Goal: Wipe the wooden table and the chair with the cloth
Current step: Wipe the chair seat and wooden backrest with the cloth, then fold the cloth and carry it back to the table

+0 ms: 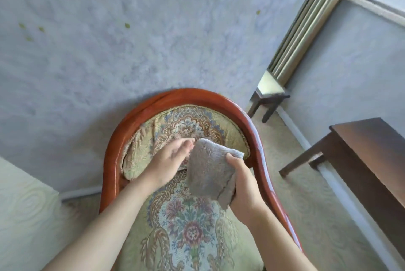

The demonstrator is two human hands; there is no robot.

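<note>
A chair (pixel 114 150) with a curved red-brown wooden frame and floral woven upholstery stands right below me, its back against the wall. My right hand (pixel 243 185) grips a folded grey-beige cloth (pixel 208 169) over the gap between seat and backrest. My left hand (pixel 168 161) lies with straight fingers against the cloth's left edge, in front of the backrest. The dark wooden table (pixel 372 152) stands at the right, apart from both hands.
A small dark stool (pixel 269 95) sits in the corner under pleated curtains (pixel 304 27). Pale patterned carpet (pixel 295 194) runs between chair and table. A pale patterned surface (pixel 22 205) fills the lower left. The blue-grey wall (pixel 131 40) is close behind the chair.
</note>
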